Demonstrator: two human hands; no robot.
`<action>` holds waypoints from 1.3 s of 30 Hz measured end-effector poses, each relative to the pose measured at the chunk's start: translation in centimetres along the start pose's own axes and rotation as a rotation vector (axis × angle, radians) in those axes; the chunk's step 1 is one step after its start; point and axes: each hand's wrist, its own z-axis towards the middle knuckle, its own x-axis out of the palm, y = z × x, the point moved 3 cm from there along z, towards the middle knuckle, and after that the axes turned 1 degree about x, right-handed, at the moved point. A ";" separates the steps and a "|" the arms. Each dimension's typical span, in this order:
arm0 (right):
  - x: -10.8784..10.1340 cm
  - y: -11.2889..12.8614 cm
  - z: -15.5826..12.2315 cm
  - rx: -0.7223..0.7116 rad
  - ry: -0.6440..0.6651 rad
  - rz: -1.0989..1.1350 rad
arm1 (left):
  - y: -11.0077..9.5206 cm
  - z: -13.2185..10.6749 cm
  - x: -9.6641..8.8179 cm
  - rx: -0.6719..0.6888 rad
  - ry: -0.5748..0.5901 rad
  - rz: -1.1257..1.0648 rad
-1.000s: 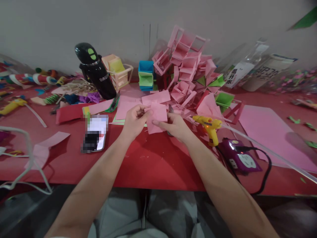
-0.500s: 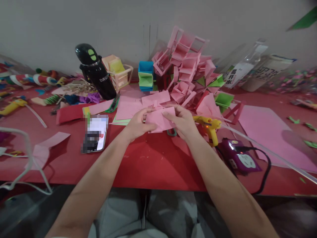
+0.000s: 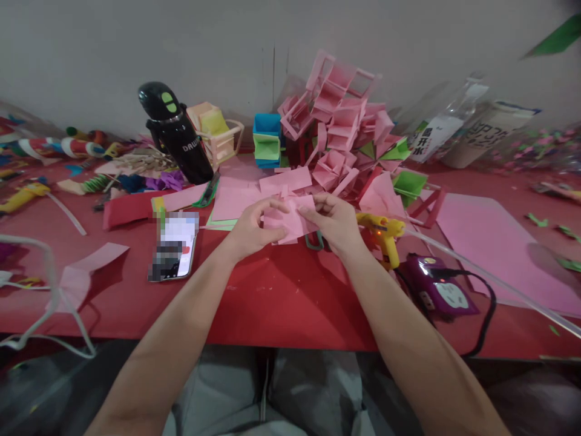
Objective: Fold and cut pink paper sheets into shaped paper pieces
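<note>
A small piece of pink paper [image 3: 294,223] is held up between my two hands, above the middle of the table. My left hand [image 3: 255,229] pinches its left side between thumb and fingers. At its right edge, my right hand [image 3: 338,223] grips it, the thumb lying across the front face. Just behind are more pink sheets [image 3: 236,197] and a loose pink strip [image 3: 287,180]. Right of my right hand lies a yellow glue gun [image 3: 384,233] with a small orange light on it. A greenish ring-shaped thing [image 3: 314,241] is partly hidden under the paper.
Folded pink paper chairs [image 3: 340,115] are heaped at the back. A black bottle [image 3: 177,136] stands back left, with a phone [image 3: 179,245] nearer me. On the right are a purple power box [image 3: 438,287] with cables and a large pink sheet [image 3: 503,242].
The held paper has shifted slightly left and its front face has turned a little. My right fingers have moved along its right edge; both hands keep hold.
</note>
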 end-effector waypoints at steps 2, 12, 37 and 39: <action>-0.1 0.2 0.0 -0.063 -0.006 -0.120 | 0.0 0.0 0.1 -0.035 0.013 -0.004; 0.1 1.8 -0.8 -0.142 -0.087 -0.320 | 0.5 0.0 0.3 -0.063 0.032 -0.010; 0.2 1.2 -0.6 -0.424 0.005 -0.590 | 0.1 0.2 0.6 -0.021 -0.094 0.168; 0.1 1.2 -0.6 -0.450 -0.040 -0.622 | 0.5 0.2 0.5 0.014 -0.125 0.183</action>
